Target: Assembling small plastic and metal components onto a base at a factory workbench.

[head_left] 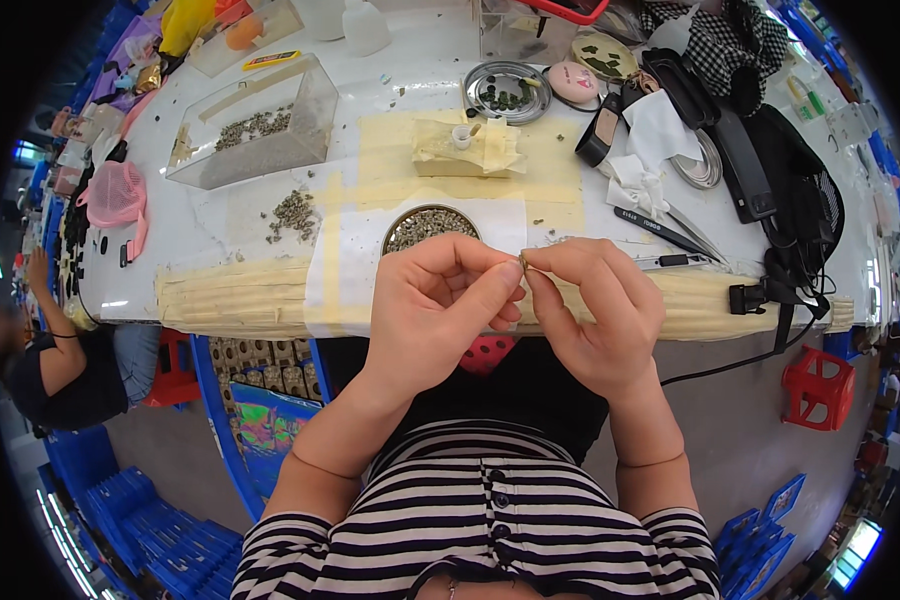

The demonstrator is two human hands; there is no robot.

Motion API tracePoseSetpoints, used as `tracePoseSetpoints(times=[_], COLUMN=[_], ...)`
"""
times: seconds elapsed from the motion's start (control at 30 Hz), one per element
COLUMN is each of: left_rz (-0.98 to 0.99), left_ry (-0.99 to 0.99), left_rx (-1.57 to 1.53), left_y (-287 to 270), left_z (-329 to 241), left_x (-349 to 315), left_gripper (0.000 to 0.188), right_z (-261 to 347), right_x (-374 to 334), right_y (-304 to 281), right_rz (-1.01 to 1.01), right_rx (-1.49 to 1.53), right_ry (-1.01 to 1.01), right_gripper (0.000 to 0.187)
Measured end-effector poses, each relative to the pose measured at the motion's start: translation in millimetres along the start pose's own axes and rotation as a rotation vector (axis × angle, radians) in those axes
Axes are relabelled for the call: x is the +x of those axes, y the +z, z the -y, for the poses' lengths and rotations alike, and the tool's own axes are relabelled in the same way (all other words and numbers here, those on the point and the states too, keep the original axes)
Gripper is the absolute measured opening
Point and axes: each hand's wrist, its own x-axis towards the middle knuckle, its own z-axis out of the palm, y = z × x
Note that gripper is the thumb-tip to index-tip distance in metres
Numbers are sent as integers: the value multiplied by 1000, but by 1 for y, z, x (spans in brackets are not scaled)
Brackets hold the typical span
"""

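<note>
My left hand and my right hand meet just above the table's near edge, both pinched at the fingertips. Between them is a tiny brownish piece, too small to name and mostly covered by the fingers. Right behind my left hand stands a round dish full of small greyish pieces; the hand hides its near side. A loose pile of similar pieces lies on the table to the left. Farther back, a small white cup sits on a block wrapped in yellowish tape.
A clear box with more small pieces stands back left. At back right are a round metal dish with dark bits, a pink rounded object, tweezers and crumpled tissue. Another person sits at far left.
</note>
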Motion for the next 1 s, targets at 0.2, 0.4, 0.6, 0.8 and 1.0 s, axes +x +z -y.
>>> tracePoseSetpoints(times=[0.2,0.4,0.6,0.8,1.0], left_rz=[-5,25,25,25,-10], left_ry=[12,51,86,107,113], left_rx=[48,-149,-200,-209,-172], left_y=[1,5,7,6,9], left_z=[4,11,15,17,12], left_x=[0,-1,-3,-5,-7], left_gripper=[6,6,5,5,7], right_z=[2,8,11,14,12], right_x=[-2,0,-1,-2,-4], right_y=[-2,1,3,3,5], right_rz=[18,-19,-55,-59,-80], right_rx=[-11,5,-1,10,-78], right_ry=[39,76,81,96,19], right_gripper=[22,20,19,19,21])
